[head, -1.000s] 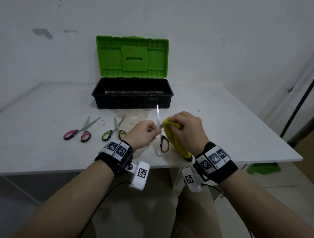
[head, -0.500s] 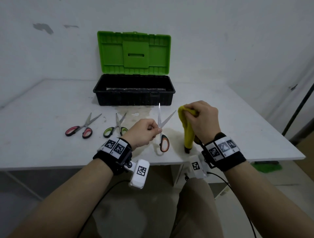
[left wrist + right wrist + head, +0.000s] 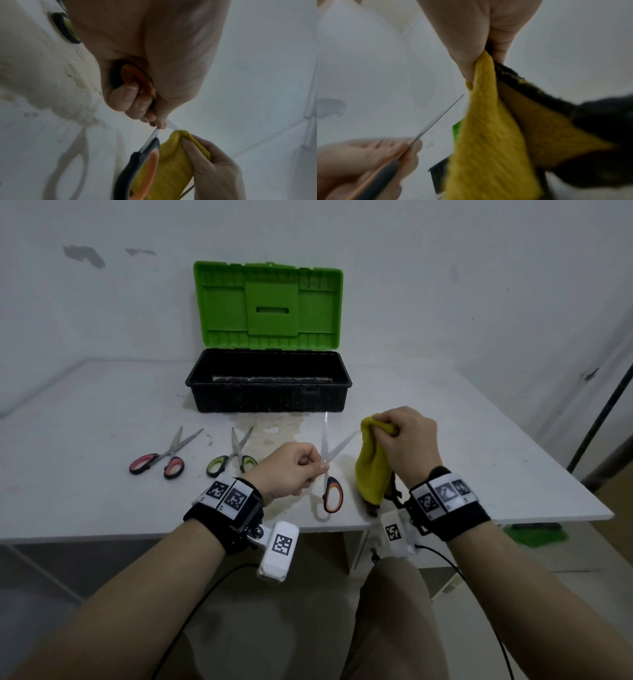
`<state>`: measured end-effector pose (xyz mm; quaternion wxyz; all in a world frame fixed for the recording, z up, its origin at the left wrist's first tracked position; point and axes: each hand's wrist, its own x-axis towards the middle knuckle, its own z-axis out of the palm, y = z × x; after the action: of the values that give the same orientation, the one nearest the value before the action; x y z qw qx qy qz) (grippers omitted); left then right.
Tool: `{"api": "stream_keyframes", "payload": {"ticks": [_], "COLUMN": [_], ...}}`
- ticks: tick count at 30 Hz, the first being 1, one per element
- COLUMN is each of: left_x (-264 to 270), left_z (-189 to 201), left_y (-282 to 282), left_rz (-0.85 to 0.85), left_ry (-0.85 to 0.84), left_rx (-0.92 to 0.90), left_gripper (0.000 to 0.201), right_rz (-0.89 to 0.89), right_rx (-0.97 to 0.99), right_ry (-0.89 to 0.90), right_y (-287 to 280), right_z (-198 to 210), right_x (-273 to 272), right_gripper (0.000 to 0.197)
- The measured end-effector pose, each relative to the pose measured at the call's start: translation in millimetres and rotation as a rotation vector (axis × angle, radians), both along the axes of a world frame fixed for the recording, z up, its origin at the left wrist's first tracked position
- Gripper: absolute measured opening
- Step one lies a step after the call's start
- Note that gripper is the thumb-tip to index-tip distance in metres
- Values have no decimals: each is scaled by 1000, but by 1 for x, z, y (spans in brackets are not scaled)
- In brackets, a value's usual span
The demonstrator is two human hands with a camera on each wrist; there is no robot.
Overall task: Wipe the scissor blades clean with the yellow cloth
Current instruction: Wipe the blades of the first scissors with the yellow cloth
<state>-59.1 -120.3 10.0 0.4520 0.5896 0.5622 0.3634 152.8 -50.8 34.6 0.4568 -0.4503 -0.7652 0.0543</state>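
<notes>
My left hand [image 3: 294,467] grips orange-and-black-handled scissors [image 3: 327,460] above the table's front edge, blades spread and pointing up and away. One handle loop [image 3: 135,79] sits inside my curled fingers; the other loop [image 3: 332,496] hangs free below. My right hand [image 3: 407,440] pinches the top of the yellow cloth [image 3: 371,470], which hangs down a short way right of the blades without touching them. In the right wrist view the cloth [image 3: 489,135] fills the middle, the thin blade [image 3: 436,119] to its left.
Two more scissors lie on the white table [image 3: 479,453]: a red-handled pair [image 3: 161,460] and a green-handled pair [image 3: 233,457]. An open black toolbox [image 3: 269,385] with a raised green lid [image 3: 269,302] stands behind. A stained patch lies under the hands.
My right hand has pulled the cloth off the blades and moved it right and up. The scissor blades now stand spread apart; the left hand has stayed in place.
</notes>
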Motion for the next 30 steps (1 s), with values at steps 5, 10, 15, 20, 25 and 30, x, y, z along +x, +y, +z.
{"api": "stream_keyframes", "payload": {"ticks": [5, 10, 15, 20, 25, 30], "left_x": [-2, 7, 3, -4, -13, -4], "left_z": [1, 4, 5, 2, 10, 18], "left_y": [1, 3, 0, -2, 2, 0], "left_rz": [58, 14, -8, 18, -20, -52], "left_ry": [3, 54, 84, 84, 93, 292], "left_rx": [2, 29, 30, -78, -142, -27], "left_gripper": [18, 17, 19, 23, 19, 13], "right_rz": [33, 203, 130, 1, 286, 453], "right_rx": [35, -2, -39, -101, 2, -2], "right_ry": [-39, -119, -81, -25, -218, -381], "right_y": [-21, -38, -20, 0, -26, -37], "right_z": [8, -12, -15, 1, 8, -8], "right_x": [1, -22, -17, 9, 3, -19], "right_gripper": [10, 11, 11, 10, 13, 13]}}
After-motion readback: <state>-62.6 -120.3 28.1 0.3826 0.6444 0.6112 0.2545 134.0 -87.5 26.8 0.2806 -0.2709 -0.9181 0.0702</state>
